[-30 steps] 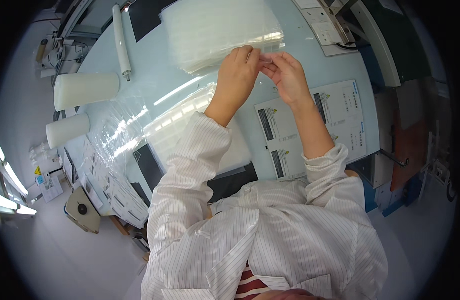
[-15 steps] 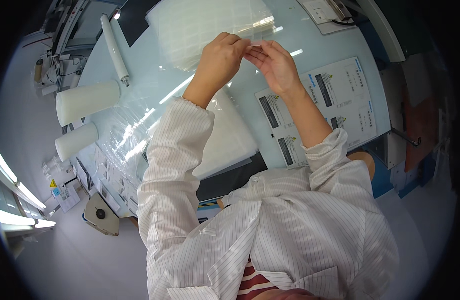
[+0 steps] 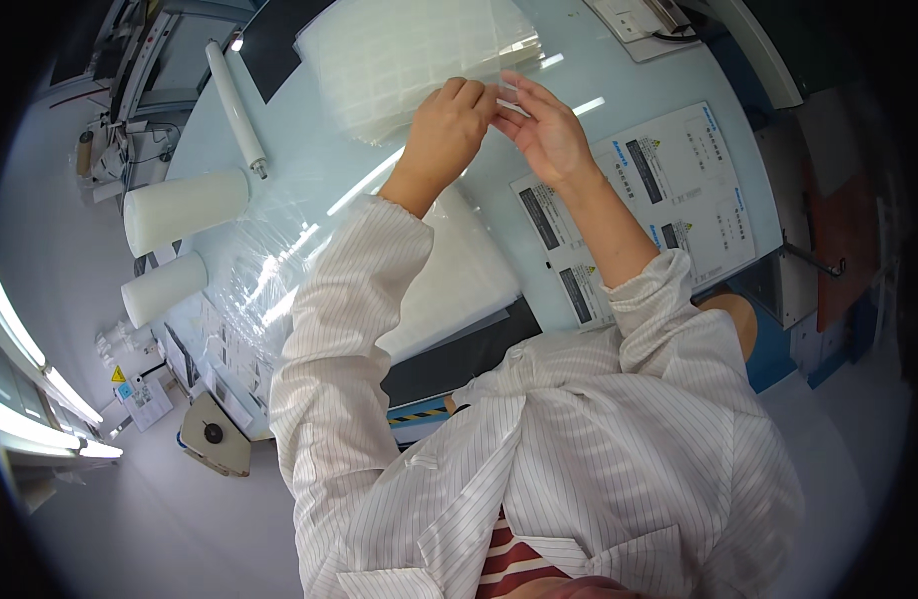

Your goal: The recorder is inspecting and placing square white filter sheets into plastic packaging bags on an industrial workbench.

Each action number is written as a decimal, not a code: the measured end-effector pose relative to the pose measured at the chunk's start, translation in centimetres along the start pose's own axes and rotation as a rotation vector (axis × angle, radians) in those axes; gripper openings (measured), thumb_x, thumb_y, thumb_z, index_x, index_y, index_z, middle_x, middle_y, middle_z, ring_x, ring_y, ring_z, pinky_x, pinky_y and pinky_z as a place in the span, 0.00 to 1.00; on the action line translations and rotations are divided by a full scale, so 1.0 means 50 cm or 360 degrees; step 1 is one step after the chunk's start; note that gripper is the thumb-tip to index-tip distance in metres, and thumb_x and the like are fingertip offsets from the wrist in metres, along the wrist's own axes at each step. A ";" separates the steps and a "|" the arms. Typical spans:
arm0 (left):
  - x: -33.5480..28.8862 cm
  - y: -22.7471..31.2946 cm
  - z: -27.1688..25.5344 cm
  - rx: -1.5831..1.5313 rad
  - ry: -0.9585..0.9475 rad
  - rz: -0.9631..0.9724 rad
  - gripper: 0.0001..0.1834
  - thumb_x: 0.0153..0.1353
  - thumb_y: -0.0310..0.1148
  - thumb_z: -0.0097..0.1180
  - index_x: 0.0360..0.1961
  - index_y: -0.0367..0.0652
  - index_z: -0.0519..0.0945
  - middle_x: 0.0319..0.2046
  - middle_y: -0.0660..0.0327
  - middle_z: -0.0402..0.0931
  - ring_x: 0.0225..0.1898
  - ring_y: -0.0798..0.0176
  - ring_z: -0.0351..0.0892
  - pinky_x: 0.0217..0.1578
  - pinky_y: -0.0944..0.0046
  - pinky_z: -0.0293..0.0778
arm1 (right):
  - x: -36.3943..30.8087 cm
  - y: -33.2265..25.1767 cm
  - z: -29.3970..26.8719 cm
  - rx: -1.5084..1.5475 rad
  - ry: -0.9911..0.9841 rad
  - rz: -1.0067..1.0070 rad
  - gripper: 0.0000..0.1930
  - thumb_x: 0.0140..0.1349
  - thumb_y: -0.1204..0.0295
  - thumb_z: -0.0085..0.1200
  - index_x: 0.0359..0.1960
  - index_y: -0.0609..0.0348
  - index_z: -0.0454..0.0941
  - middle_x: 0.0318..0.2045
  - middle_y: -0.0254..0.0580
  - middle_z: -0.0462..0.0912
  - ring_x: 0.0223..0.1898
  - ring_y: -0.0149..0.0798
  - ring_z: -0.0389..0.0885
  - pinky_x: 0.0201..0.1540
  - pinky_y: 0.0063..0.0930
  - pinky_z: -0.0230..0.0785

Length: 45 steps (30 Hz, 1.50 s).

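Observation:
Over the far middle of the table, my left hand (image 3: 446, 135) is closed, its fingertips pinched together at a small clear piece (image 3: 506, 97). My right hand (image 3: 551, 135) meets it from the right, palm partly turned up and fingers curved around the same piece. The fingertips overlap, so the piece's full shape is hidden. Just beyond the hands lies a stack of clear plastic sheets with a grid of squares (image 3: 409, 60). Below my left wrist rests a pile of milky sheets (image 3: 454, 270), partly covered by my left sleeve.
White printed label sheets (image 3: 679, 190) lie at the right. At the left are two white film rolls (image 3: 185, 210), a long white roller (image 3: 235, 110) and crumpled clear film (image 3: 269, 270). A dark mat (image 3: 479, 349) borders the near edge. A socket box (image 3: 634, 25) stands far right.
Both hands stay together at nearly the same place. The right hand's fingers have lifted and spread slightly around the small piece. The whole view has shifted a little.

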<state>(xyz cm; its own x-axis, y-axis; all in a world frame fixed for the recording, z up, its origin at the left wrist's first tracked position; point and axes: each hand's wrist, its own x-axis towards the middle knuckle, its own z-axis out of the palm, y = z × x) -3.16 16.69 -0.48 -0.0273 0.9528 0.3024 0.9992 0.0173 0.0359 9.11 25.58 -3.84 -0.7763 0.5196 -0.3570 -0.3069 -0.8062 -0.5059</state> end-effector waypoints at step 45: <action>0.008 -0.007 -0.040 -0.0405 -0.0029 -0.0398 0.10 0.58 0.29 0.58 0.41 0.41 0.76 0.34 0.54 0.81 0.36 0.52 0.81 0.36 0.58 0.77 | 0.034 0.010 -0.007 -0.0272 0.0172 -0.0030 0.10 0.66 0.75 0.49 0.42 0.70 0.76 0.40 0.48 0.81 0.44 0.41 0.81 0.54 0.33 0.75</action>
<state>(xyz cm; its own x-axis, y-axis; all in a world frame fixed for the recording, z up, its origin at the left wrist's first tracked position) -3.59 16.48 1.54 -0.2672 0.9340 0.2374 0.9225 0.1767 0.3431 7.82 26.16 -4.97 -0.7048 0.5691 -0.4235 -0.2160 -0.7408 -0.6360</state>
